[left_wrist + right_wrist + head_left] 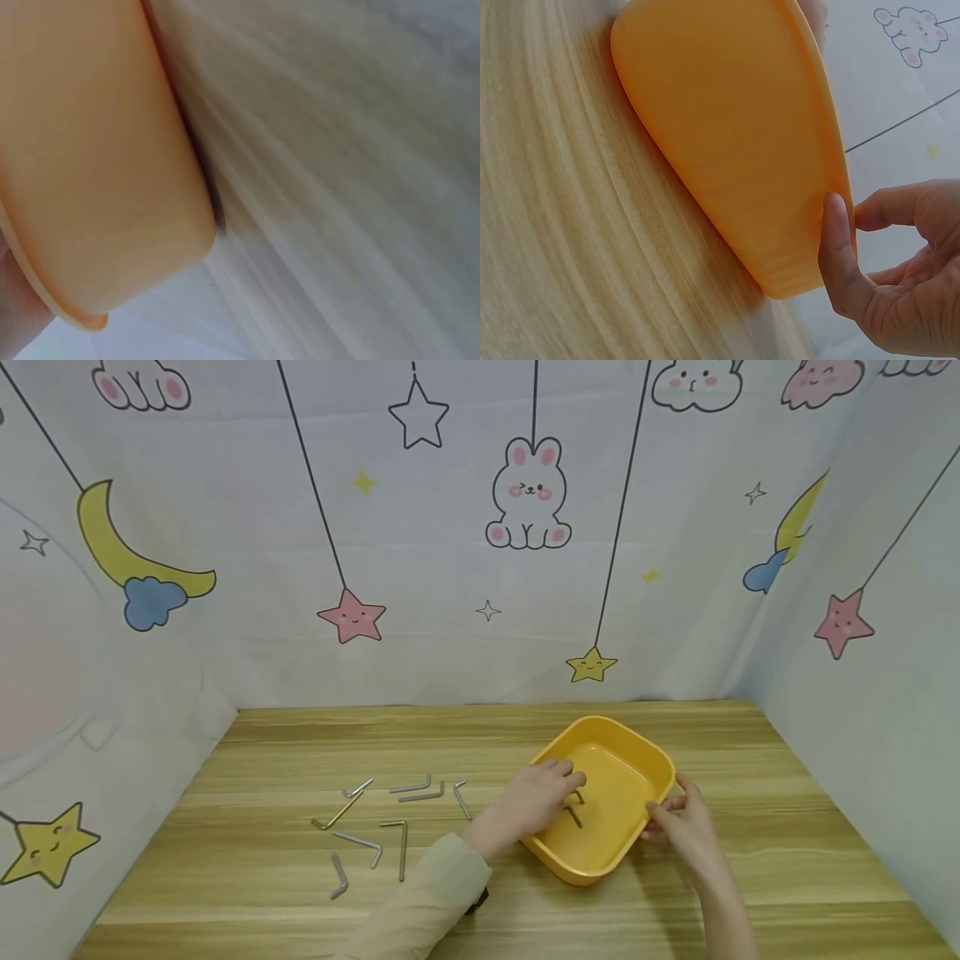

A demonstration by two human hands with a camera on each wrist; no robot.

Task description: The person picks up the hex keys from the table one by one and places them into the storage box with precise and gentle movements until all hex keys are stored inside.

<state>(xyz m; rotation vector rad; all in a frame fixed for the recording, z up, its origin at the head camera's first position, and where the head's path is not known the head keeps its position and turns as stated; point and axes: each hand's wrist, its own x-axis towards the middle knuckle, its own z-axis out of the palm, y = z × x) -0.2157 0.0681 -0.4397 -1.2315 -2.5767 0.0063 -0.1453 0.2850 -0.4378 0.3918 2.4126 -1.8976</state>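
Observation:
My left hand point(536, 797) reaches over the near left rim into a yellow plastic box point(630, 810), its fingers bent downward. Parts of two dark hex keys point(574, 817) show in the box right by those fingers, their other ends hidden under the hand; I cannot tell whether it grips one. On the box's right side, my right hand point(686, 827) pinches the rim, thumb and fingers on either side of the wall, as the right wrist view also shows. The left wrist view has the box's outer wall point(97, 150) up close.
Several L-shaped hex keys, silver and brassy, lie scattered on the wooden table point(262, 893) left of the box, among them a brassy one point(403, 852) and a thick grey one point(340, 877). A printed cloth point(435, 552) hangs behind and along both sides.

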